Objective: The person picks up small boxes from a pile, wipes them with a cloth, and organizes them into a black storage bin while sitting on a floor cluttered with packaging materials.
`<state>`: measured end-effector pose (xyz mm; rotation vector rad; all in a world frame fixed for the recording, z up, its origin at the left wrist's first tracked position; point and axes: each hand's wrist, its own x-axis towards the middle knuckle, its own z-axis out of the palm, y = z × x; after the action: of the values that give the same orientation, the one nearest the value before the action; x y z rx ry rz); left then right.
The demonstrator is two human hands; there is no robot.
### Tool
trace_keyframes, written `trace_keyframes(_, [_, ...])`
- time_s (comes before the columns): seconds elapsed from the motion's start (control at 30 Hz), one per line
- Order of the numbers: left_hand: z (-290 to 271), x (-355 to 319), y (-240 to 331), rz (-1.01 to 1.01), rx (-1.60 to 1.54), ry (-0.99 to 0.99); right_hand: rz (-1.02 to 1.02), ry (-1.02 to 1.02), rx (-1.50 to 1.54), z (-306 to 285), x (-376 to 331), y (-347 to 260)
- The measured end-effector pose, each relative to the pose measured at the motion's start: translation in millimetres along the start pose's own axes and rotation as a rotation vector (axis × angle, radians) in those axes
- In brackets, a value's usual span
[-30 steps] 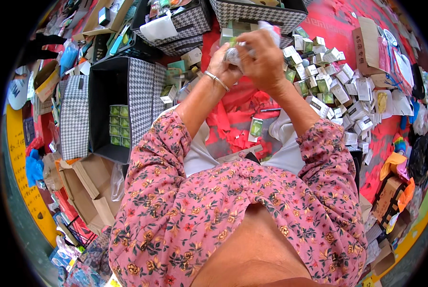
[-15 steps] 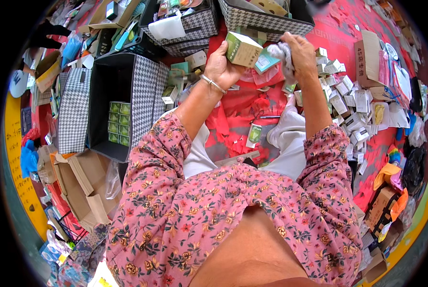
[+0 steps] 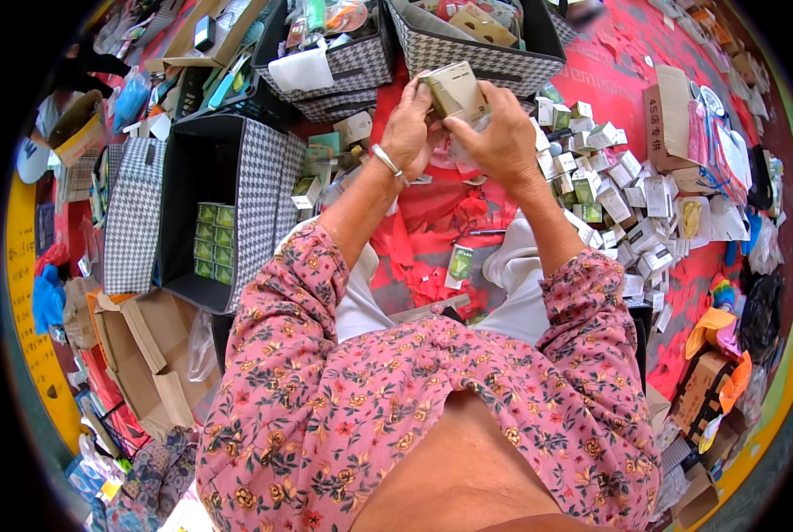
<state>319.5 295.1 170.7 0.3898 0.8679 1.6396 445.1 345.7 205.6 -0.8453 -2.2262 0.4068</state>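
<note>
A small white and green carton [image 3: 457, 93] is held up between my two hands, tilted, near the top middle of the view. My left hand [image 3: 407, 133], with a bangle at its wrist, grips the carton's left side. Closed on its right side is my right hand [image 3: 501, 137], its thumb along the lower edge. The fingers behind the carton are partly hidden. Below, a green and white box [image 3: 459, 264] lies on the red floor covering near a pen [image 3: 489, 232]. Many small white and green cartons [image 3: 623, 204] are heaped to the right of my right hand.
At left, an open houndstooth storage box [image 3: 272, 195] contains stacked green cartons [image 3: 216, 239]. Two filled houndstooth bins [image 3: 348, 71] [image 3: 538, 66] stand ahead. Flattened cardboard [image 3: 153, 346] lies lower left; an upright cardboard box [image 3: 667, 115] stands beyond the heap at right.
My right hand has moved left onto the carton and no longer shows the grey-white cloth. The carton has turned and moved slightly. The teal box beside it is out of sight.
</note>
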Motion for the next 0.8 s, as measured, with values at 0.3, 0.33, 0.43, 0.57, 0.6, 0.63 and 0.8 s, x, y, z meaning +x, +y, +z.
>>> trace_keyframes(0.3, [-22.9,7.3,5.4,-0.306,-0.409,-0.201,0.449,0.113,0.788,-26.9,14.1,22.2])
trace_keyframes(0.33, [-23.8,7.1,4.8,-0.344,-0.462,-0.279,0.600,0.261,0.879,-29.6,17.7,28.8])
trace_keyframes(0.43, [-14.7,1.7,-1.5,-0.340,-0.282,-0.145,0.465,0.454,0.824,-32.0,20.4,31.4])
trace_keyframes(0.57, [3.8,-10.9,-6.1,-0.305,-0.136,-0.142,0.071,0.301,0.473,-14.6,14.0,-12.0])
trace_keyframes(0.6, [4.7,-10.7,-8.5,-0.281,-0.102,-0.166,-0.061,0.214,0.290,-10.4,10.3,-15.5])
trace_keyframes(0.63, [4.9,-12.7,-8.1,-0.319,-0.096,-0.166,-0.102,0.218,0.255,-8.0,8.2,-12.7])
trace_keyframes(0.8, [0.3,-23.2,-0.3,-0.482,-0.275,-0.316,0.072,0.347,0.034,-0.2,20.8,48.4])
